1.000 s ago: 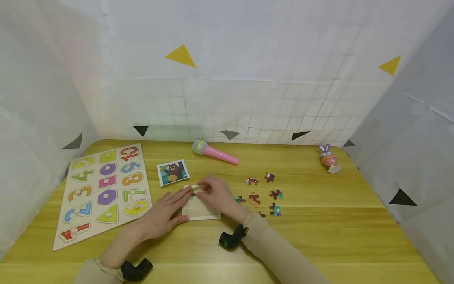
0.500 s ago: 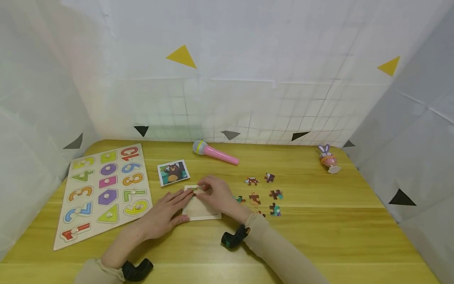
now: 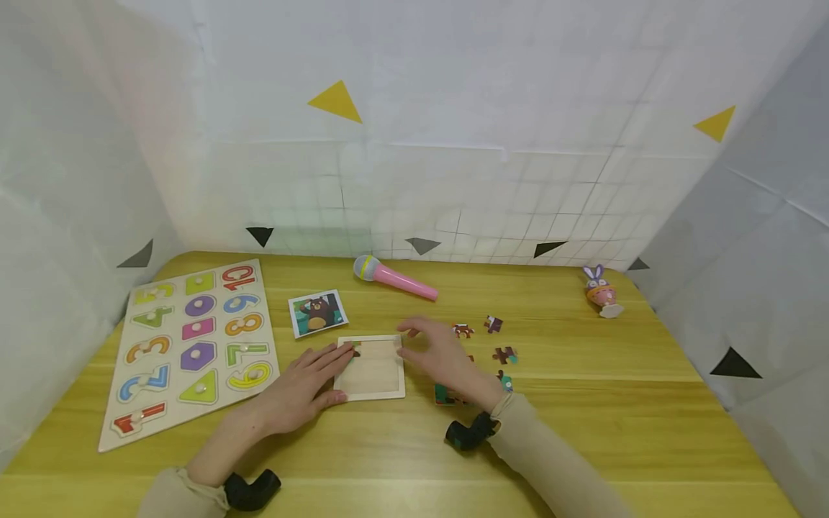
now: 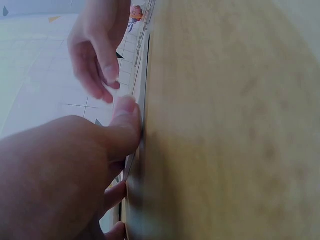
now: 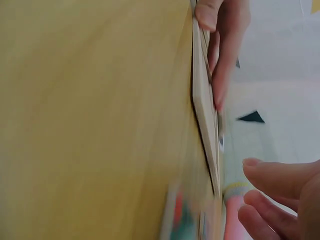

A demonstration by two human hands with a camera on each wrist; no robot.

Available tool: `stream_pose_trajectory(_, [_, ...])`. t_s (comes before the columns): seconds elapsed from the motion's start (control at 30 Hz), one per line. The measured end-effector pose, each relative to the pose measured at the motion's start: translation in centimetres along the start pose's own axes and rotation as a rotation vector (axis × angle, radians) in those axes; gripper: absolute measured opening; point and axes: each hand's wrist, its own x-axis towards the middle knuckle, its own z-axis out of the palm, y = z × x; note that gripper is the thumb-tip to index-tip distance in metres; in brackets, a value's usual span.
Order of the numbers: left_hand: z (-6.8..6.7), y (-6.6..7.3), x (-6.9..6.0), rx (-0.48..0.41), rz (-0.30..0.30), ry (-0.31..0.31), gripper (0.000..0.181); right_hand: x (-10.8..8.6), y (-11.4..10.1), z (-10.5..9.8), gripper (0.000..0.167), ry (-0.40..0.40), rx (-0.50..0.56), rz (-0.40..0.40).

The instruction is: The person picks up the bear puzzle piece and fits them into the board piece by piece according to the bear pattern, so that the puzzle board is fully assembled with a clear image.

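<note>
Head view: our straight-fingered left hand touches a square pale-wood tray, our parted right hand holds nothing, and slipping could dislodge the green-and-brown jigsaw piece.

Lost parts of puzzle pieces behind right hand, toward four o'clock of wooden tray. Saw tray's eleven-o'clock piece partly covered by left hand. Could not identify blurred thing, six o'clock in right wrist view.
</note>
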Motion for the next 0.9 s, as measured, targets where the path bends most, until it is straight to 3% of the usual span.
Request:
stream_pose_trajectory(0.5, [0.1, -0.5, 0.1, -0.032, -0.006, 0.006, 0.068, -3.3, 3.0, -4.5, 0.038, 0.084, -0.067, 0.038])
stream_pose_trajectory(0.67, [0.1, -0.5, 0.1, -0.036, -0.009, 0.001, 0.068, -3.5, 4.1, -5.7, 0.038, 0.100, -0.013, 0.090])
stream_pose_trajectory(0.9, [0.0, -0.4, 0.1, -0.038, -0.023, -0.002, 0.068, -3.5, 5.2, -6.4, 0.040, 0.109, -0.028, 0.138])
